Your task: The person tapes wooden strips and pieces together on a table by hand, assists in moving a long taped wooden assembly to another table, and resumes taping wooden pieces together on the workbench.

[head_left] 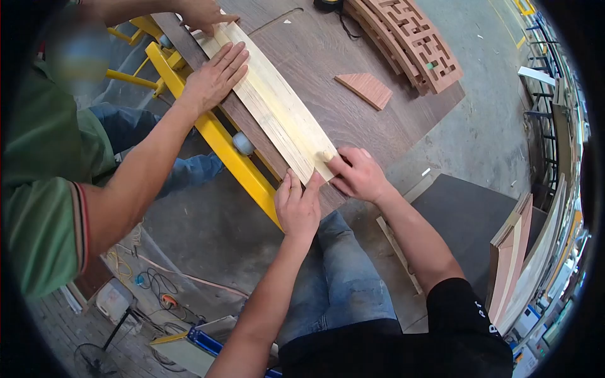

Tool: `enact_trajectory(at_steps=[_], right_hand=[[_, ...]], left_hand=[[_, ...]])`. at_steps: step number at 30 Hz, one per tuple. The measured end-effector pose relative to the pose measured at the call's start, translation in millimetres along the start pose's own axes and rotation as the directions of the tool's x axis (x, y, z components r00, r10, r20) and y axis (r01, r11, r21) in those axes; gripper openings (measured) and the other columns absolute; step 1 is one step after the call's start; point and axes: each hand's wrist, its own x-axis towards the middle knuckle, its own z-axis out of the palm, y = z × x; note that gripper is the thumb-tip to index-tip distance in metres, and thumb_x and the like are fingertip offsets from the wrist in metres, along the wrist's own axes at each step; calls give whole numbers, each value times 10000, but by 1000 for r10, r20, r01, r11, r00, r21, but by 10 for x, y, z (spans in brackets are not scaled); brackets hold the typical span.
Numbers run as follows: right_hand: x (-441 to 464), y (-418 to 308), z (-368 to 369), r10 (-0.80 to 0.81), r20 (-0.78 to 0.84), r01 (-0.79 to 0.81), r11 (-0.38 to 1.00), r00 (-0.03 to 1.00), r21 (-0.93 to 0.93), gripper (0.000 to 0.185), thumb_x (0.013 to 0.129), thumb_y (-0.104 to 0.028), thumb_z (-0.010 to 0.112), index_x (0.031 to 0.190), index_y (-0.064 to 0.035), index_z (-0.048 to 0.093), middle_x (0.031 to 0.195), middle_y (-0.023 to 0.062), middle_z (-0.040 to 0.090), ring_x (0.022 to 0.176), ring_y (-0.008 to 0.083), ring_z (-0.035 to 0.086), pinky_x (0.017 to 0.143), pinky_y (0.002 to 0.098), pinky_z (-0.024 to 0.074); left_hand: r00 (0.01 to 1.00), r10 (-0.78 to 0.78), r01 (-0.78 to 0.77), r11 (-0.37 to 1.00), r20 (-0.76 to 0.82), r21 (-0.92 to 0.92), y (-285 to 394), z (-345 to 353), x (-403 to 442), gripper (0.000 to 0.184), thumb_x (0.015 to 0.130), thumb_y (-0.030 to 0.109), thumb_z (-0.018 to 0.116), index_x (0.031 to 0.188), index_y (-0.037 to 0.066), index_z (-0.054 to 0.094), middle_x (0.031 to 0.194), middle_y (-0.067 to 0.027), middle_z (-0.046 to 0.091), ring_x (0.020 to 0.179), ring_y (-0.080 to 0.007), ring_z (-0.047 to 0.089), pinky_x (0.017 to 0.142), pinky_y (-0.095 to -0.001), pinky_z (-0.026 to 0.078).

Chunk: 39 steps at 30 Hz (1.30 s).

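Observation:
A long pale wooden board (277,104) lies on a brown wood-grain panel (378,135), running from the upper left down to the near corner. My left hand (298,205) is at the board's near end, its fingertips and thumb closed on the end edge. Around the right-hand corner of that end my right hand (361,175) is curled, with fingers bent against the board; part of its grip is hidden. Another person's hand (216,75) rests flat on the board's upper part, and that person's other hand (205,14) is at the far end.
A small reddish wood offcut (365,90) lies on the panel. Stacked curved pieces with a cut-out pattern (413,38) sit at its far right. A yellow metal frame (217,145) runs along the left. Cables (165,296) and a dark sheet (460,208) are on the floor.

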Motion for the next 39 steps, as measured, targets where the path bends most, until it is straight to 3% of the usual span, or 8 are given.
enact_trajectory(at_steps=[11, 14, 19, 23, 25, 29, 34, 39], right_hand=[[451, -746, 45, 494, -25, -494, 869, 869, -32, 825, 697, -432, 744, 1411, -77, 533, 1199, 234, 480, 1144, 405, 492, 995, 517, 374], [651, -859, 268, 519, -169, -542, 830, 838, -133, 899, 739, -574, 741, 1418, -29, 516, 1360, 309, 433, 1275, 454, 425, 1069, 568, 323], [1254, -855, 427, 557, -238, -590, 802, 795, -95, 921, 744, -558, 757, 1438, -16, 488, 1475, 344, 356, 1362, 487, 355, 1135, 609, 260], [1698, -754, 638, 604, -352, -675, 728, 715, -122, 924, 746, -542, 774, 1448, -23, 470, 1452, 342, 379, 1358, 488, 361, 1146, 593, 262], [1800, -757, 621, 615, -319, -678, 721, 721, -143, 910, 753, -533, 774, 1446, -29, 468, 1434, 335, 392, 1350, 484, 369, 1145, 584, 268], [1864, -785, 643, 623, -296, -684, 704, 724, -192, 878, 763, -500, 781, 1444, -49, 457, 1380, 310, 430, 1318, 473, 399, 1141, 568, 283], [1887, -804, 642, 586, -342, -671, 700, 735, -242, 873, 754, -498, 788, 1410, -25, 459, 1353, 299, 449, 1263, 469, 440, 1098, 582, 343], [1896, -803, 634, 573, -360, -666, 709, 736, -234, 864, 733, -493, 795, 1381, -14, 484, 1337, 300, 463, 1239, 466, 460, 1076, 587, 365]], left_hand=[[944, -155, 228, 945, 291, -236, -278, -375, 202, 604, 831, 107, 693, 1416, 52, 553, 1155, -197, 668, 1120, -350, 601, 976, -431, 464], [825, -309, 552, 618, 473, -559, -505, -316, 370, 589, 876, 77, 585, 1452, 9, 484, 1050, -180, 683, 914, -292, 656, 875, -380, 517], [652, -538, 743, 594, 534, -309, -729, -513, 1149, 553, 907, 131, 562, 1439, 2, 487, 1003, -152, 702, 920, -301, 669, 856, -390, 523], [946, -227, 268, 950, 230, -163, -986, -440, 1878, 468, 877, 114, 605, 1331, 7, 566, 1191, -174, 656, 1142, -341, 622, 1005, -440, 473], [930, 331, -316, 942, 157, -114, -1041, -429, 2331, 440, 884, 155, 623, 1301, 20, 595, 1297, -194, 611, 1269, -381, 543, 1077, -483, 414], [927, 302, -290, 953, 223, -85, -1200, -150, 3060, 508, 868, 212, 633, 1345, 43, 577, 1424, -230, 509, 1364, -460, 417, 1153, -546, 320], [691, -708, 723, 684, -149, 101, -1530, 115, 4219, 1051, 782, 586, 758, 1573, 88, 278, 1547, -257, 302, 1430, -397, 310, 1149, -525, 287], [440, -896, 884, 421, -60, 202, -2048, 151, 5231, 1426, 525, 828, 785, 1604, 101, 202, 1377, -168, 431, 1220, -309, 454, 993, -426, 372]])
